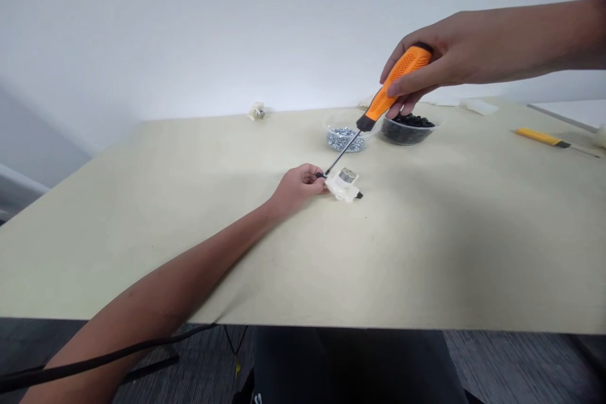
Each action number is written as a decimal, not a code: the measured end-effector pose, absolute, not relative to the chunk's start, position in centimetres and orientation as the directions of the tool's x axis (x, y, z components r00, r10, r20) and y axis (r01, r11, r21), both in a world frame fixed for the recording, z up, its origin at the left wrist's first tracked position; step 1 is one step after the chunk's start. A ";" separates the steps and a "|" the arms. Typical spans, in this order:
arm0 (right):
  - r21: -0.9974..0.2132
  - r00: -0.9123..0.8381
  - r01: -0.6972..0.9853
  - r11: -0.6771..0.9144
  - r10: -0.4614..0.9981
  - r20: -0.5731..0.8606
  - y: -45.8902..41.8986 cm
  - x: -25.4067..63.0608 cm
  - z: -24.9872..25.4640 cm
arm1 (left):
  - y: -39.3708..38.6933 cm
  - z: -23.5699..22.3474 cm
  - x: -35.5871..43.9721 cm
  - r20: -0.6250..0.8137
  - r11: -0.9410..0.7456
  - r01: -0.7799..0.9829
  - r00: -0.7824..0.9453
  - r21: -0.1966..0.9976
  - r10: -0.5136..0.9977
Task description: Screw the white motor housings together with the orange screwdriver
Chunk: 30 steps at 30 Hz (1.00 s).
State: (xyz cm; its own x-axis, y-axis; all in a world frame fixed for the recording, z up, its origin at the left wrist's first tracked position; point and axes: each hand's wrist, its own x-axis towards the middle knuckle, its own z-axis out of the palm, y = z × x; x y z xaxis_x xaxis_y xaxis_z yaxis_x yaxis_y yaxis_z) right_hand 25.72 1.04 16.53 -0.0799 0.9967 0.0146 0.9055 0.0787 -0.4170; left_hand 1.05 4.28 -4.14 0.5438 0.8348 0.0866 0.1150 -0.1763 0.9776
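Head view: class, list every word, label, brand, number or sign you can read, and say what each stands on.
No text can be read for certain.
White mark on the dark clothing, bottom edge: too small to read.
Orange screwdriver: no lettering can be made out.

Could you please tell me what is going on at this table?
A person's right hand holds an orange screwdriver, angled down with its tip at a small black piece. The left hand holds the near end of a white part there. Beyond are a tub of silver pieces and a tub of black pieces. Whether the tip is seated is too small to tell.
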 end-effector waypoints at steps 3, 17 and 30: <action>-0.422 -0.063 0.904 0.063 0.998 0.015 0.9 25.5 16.5 | 4.2 -4.1 1.0 0.078 -0.169 0.116 0.551 0.979 0.831; -0.601 -0.013 0.799 -0.027 0.998 -0.063 2.6 26.6 14.3 | 5.1 -2.5 0.5 -0.112 0.241 -0.108 0.661 0.965 0.742; -0.711 -0.030 0.703 -0.031 0.997 -0.074 4.8 27.7 13.3 | 5.4 -3.1 0.5 -0.120 0.223 -0.073 0.661 0.972 0.741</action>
State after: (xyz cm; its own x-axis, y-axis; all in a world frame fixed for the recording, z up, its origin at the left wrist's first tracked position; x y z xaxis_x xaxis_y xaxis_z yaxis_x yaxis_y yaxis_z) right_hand 27.75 4.81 13.33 -0.0299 0.9968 -0.0737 0.7029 -0.0315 -0.7106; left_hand 0.54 5.41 -3.12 0.6608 0.7408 -0.1204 -0.0725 0.2227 0.9722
